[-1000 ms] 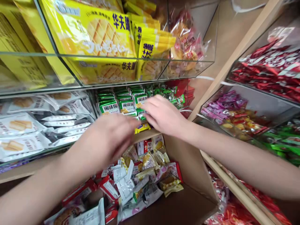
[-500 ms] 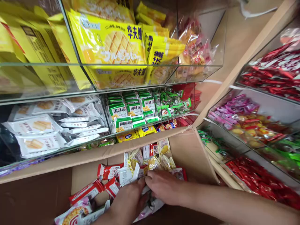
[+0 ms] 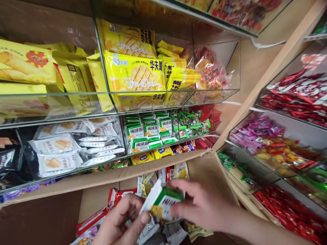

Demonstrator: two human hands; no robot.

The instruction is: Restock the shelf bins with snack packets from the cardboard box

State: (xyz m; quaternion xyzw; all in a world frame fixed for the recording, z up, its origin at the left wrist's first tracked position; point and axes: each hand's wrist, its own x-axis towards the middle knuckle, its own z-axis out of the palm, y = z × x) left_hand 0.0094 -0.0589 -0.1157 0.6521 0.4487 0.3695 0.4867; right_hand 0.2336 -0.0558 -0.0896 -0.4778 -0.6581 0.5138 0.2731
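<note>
Above the open cardboard box [image 3: 102, 180], my right hand [image 3: 201, 202] pinches a small green-and-white snack packet [image 3: 166, 201] between thumb and fingers; the hand is slightly blurred. Close on its left, my left hand [image 3: 122, 221] has thumb and fingers closed on a white packet [image 3: 150, 197], seen nearly edge-on. The two packets overlap, and I cannot tell whether they are joined. Below the hands, mixed wrapped snacks fill part of the box, among them a red packet [image 3: 93, 219] and a silvery packet [image 3: 175, 233].
Glass-fronted shelves rise behind the box. They hold yellow waffle packets [image 3: 138, 73], white biscuit packets [image 3: 57, 151] and green-and-white packets [image 3: 150, 127] like the one in hand. Right of a wooden post [image 3: 245, 109] are more bins with red-wrapped sweets [image 3: 286, 207].
Both hands have come up out of the box's contents with packets in their fingers. The green-and-white packet now shows. The view has tilted upward and shifted left.
</note>
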